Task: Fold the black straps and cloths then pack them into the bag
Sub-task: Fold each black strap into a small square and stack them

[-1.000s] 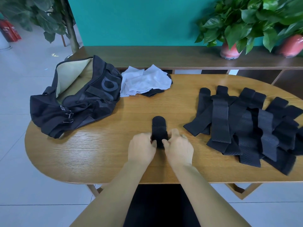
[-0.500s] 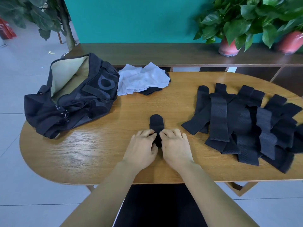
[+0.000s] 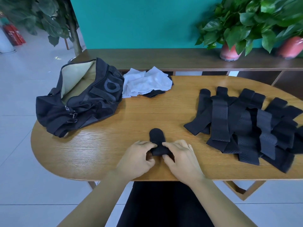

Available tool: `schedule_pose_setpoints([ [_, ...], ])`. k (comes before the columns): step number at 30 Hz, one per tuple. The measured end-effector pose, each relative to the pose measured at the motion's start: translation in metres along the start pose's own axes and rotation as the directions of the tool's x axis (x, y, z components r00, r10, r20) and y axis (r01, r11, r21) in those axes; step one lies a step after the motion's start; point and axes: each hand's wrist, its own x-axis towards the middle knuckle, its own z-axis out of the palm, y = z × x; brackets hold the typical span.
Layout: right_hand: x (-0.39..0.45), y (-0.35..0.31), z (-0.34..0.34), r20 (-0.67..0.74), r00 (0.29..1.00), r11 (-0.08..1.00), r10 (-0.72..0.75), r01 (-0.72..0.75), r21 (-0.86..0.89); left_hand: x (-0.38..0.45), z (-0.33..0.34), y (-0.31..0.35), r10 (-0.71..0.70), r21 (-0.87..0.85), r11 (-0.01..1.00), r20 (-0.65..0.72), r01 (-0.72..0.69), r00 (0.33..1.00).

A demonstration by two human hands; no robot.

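Your left hand (image 3: 136,158) and right hand (image 3: 181,158) both have their grip clamped on the near end of one black strap (image 3: 157,138), fingertips curled over the top of the fold and thumbs tucked under it. The strap lies on the wooden surface (image 3: 131,118) straight in front of you, its rounded far end pointing away and lying flat.

It looks light, soft and limp, so it should bend wherever you crease it but may spring open once you let go. Its matte, woven face should not slip under your fingers. You do best to pinch it at both edges of the fold, as you do now, and to press the layers flat before lifting.

To your right, well apart, the pile of unfolded straps (image 3: 246,122) overlaps loosely; the perforated ones look a little stiffer. Take each by one end, or you may drag its neighbours along.

Farther left, the black bag (image 3: 91,102) sits with its mouth open and the pale lining showing. Just beside it lie the white cloths (image 3: 147,84), thin and floppy, over something dark.
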Motion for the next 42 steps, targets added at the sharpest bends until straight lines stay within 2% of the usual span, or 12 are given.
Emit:
schedule_pose_setpoints([
  [2,0.001,-0.001,0.000,-0.033,0.998,0.998,0.052,-0.050,0.047,-0.002,0.003,0.003,-0.080,-0.080,0.994,-0.045,0.077,0.996],
  [5,0.008,-0.007,0.002,-0.035,0.972,0.956,0.234,-0.224,0.192,0.001,0.007,0.007,-0.223,-0.160,0.966,-0.109,0.204,0.969],
  [8,0.018,-0.010,0.006,-0.062,0.936,0.913,0.347,-0.321,0.252,0.009,0.009,0.010,-0.290,-0.206,0.944,-0.141,0.258,0.947],
  [14,0.039,-0.014,0.008,-0.053,0.909,0.901,0.413,-0.400,0.166,0.029,0.005,0.008,-0.453,-0.244,0.875,-0.108,0.419,0.885],
  [21,0.054,-0.018,0.015,-0.045,0.906,0.907,0.421,-0.420,0.026,0.043,0.001,0.001,-0.556,-0.279,0.805,-0.049,0.523,0.830],
  [26,0.058,-0.021,0.020,-0.089,0.918,0.917,0.387,-0.393,-0.064,0.047,0.000,-0.003,-0.573,-0.284,0.791,-0.037,0.542,0.818],
  [30,0.058,-0.020,0.027,-0.145,0.930,0.927,0.338,-0.356,-0.120,0.051,0.000,-0.002,-0.577,-0.193,0.804,-0.029,0.562,0.816],
  [35,0.057,-0.021,0.038,-0.212,0.946,0.937,0.244,-0.286,-0.200,0.046,-0.001,0.000,-0.532,-0.047,0.846,-0.146,0.531,0.834],
  [38,0.059,-0.021,0.038,-0.183,0.972,0.936,0.148,-0.197,-0.292,0.040,0.000,0.000,-0.438,-0.034,0.897,-0.204,0.441,0.876],
  [40,0.058,-0.017,0.036,-0.131,0.990,0.933,0.055,-0.097,-0.346,0.033,0.006,-0.004,-0.321,-0.046,0.946,-0.251,0.320,0.913],
  [42,0.057,-0.014,0.032,-0.123,0.992,0.943,-0.010,-0.031,-0.331,0.026,0.011,-0.012,-0.182,-0.047,0.983,-0.345,0.177,0.921],
])
